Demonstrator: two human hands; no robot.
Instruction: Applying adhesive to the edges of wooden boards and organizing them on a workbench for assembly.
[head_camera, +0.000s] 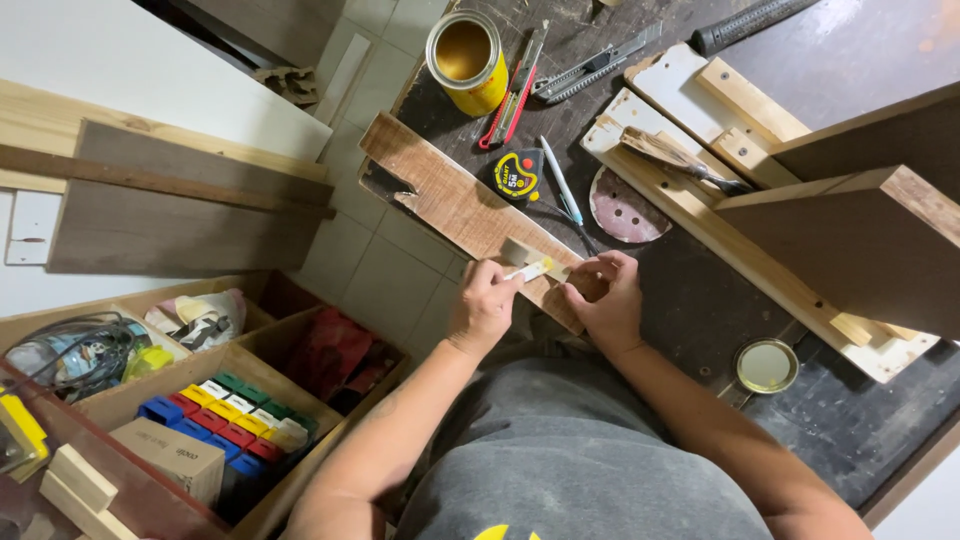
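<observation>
— Look, the left hand (483, 305) is closing its fingers around a small pale brush (530, 268), with some yellow on it, and is pressing the tip on the near end of the board (455, 200)

— And the right hand (605, 300)?

— It is pinching the same end of the board, fingers narrow, just beside the brush. So the board is lying on the dark bench (700, 300), one end sticking out over the floor tiles, the other end between the two hands

— I think the brush is carrying glue from the can (466, 60). The can is standing open, well apart, at the far side. Its lid (767, 366) is lying near the right forearm

— Then, in my opinion, the person is needing thin, even strokes, along the grain, and no drops over the edge

— Yes. And the right hand should be holding firm, because the board is overhanging and could tip

— The tape measure (518, 176) and the pen (562, 182) are lying very near the board. I would be keeping the wet brush away from them

— Also the sanding disc (625, 207); it is close to the working end

— Is there much glue on the bristles?

— I cannot tell, the hands are hiding most of it
</observation>
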